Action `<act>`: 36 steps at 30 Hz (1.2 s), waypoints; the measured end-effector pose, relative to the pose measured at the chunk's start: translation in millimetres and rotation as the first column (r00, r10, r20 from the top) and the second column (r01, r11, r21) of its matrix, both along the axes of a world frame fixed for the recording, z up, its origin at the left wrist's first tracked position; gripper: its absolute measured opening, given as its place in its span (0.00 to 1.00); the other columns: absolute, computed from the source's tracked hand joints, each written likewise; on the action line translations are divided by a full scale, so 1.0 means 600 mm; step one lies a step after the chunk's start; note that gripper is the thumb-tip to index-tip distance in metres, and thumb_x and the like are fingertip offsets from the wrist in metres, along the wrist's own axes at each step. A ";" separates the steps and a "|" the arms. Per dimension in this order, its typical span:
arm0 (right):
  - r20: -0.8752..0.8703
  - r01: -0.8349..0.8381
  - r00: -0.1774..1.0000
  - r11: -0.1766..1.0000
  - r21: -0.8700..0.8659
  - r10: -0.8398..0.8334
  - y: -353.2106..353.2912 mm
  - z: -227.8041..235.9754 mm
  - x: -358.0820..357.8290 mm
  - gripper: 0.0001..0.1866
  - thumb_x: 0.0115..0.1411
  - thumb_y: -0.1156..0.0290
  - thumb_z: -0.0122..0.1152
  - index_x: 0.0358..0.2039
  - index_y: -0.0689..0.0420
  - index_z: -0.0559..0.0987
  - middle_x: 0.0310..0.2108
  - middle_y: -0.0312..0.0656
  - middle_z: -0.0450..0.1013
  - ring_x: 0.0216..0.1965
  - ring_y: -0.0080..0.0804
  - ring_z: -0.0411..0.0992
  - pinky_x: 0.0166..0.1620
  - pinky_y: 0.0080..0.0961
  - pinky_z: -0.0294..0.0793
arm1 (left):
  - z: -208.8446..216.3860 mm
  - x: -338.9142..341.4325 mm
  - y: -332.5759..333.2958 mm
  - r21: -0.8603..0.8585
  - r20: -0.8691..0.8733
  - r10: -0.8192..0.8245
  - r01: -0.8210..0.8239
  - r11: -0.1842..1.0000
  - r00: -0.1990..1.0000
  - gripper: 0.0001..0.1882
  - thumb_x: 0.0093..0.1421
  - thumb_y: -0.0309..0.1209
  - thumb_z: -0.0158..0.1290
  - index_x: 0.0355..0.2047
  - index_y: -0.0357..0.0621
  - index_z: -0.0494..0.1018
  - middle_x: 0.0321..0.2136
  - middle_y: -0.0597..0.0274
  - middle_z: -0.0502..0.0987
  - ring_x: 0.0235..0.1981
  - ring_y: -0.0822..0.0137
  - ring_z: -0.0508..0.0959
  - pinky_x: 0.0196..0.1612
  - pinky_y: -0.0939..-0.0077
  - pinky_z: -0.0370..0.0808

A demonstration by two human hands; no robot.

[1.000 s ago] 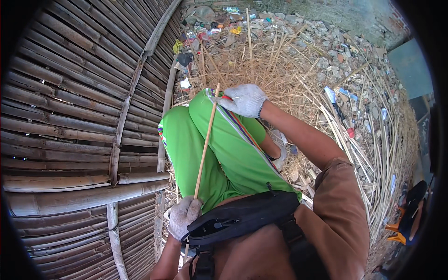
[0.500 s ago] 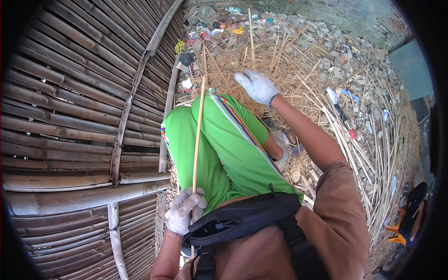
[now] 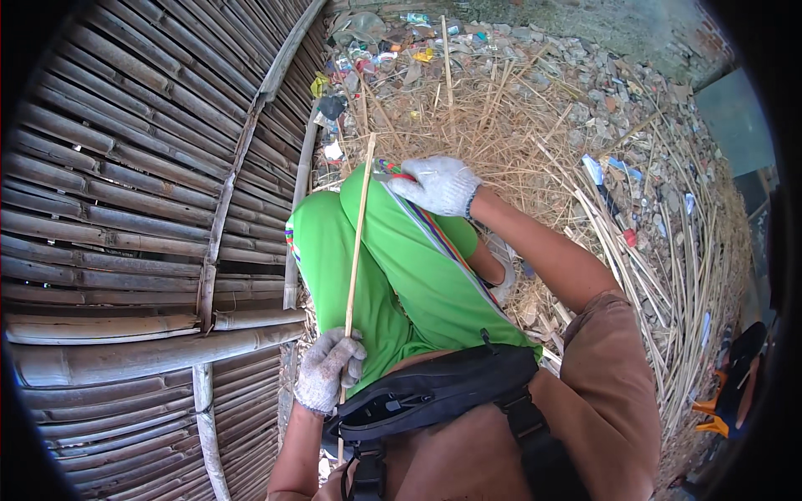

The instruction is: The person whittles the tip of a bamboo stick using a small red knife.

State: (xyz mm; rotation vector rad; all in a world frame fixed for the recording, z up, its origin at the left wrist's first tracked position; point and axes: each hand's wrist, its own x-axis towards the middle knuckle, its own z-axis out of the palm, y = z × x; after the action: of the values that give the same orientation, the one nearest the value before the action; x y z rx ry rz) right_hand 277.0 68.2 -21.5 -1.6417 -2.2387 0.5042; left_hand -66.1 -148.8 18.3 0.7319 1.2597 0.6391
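My left hand (image 3: 331,370), in a whitish knitted glove, grips a thin bamboo strip (image 3: 361,225) near its lower part. The strip rises over my green trousers, its far end near my knees. In a similar glove, my right hand (image 3: 438,185) is closed around a small knife (image 3: 404,176) with a red handle; its short blade points left toward the strip's upper part. Between blade and strip there seems to be a slight gap. Most of the knife's handle is hidden in the glove.
A slatted bamboo wall (image 3: 150,209) runs close along my left. Ahead lies a pile of straw-like shavings (image 3: 484,117) on rubble and litter. Long cut strips (image 3: 635,284) lie at the right. A black bag (image 3: 443,388) is strapped across my front.
My right hand has come down and back toward me, closer to the strip, and the knife now shows in it. The strip's far end has dropped nearer; my left hand barely shifted.
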 end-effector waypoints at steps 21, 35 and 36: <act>0.088 0.008 0.996 1.000 0.006 -0.008 0.015 0.014 -0.047 0.40 0.72 0.26 0.39 0.33 0.46 0.88 0.36 0.54 0.85 0.39 0.59 0.83 0.46 0.54 0.84 | 0.023 0.009 -0.006 -0.035 0.018 -0.010 0.011 0.999 1.000 0.16 0.78 0.38 0.52 0.48 0.35 0.78 0.24 0.67 0.75 0.14 0.79 0.65 0.16 0.83 0.59; 0.128 -0.004 0.992 0.997 0.076 -0.006 0.066 0.004 -0.008 0.36 0.72 0.30 0.42 0.40 0.48 0.87 0.42 0.52 0.85 0.45 0.57 0.83 0.50 0.55 0.82 | 0.019 -0.004 -0.029 -0.017 -0.015 -0.014 0.014 1.000 1.000 0.15 0.78 0.37 0.51 0.47 0.35 0.78 0.22 0.68 0.73 0.14 0.78 0.65 0.16 0.82 0.58; 0.125 -0.013 0.992 0.997 0.071 0.004 0.065 0.007 -0.008 0.36 0.72 0.31 0.42 0.40 0.48 0.87 0.42 0.53 0.85 0.45 0.57 0.83 0.50 0.55 0.82 | 0.020 -0.001 -0.027 -0.021 -0.002 -0.008 0.008 1.000 1.000 0.15 0.78 0.37 0.51 0.47 0.35 0.78 0.23 0.68 0.73 0.14 0.78 0.65 0.16 0.82 0.58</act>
State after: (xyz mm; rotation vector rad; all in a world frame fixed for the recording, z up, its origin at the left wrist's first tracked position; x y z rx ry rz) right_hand 272.5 107.4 -17.5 -1.6708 -2.3241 0.3277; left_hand -67.0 -164.8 30.0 0.7204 1.2634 0.6179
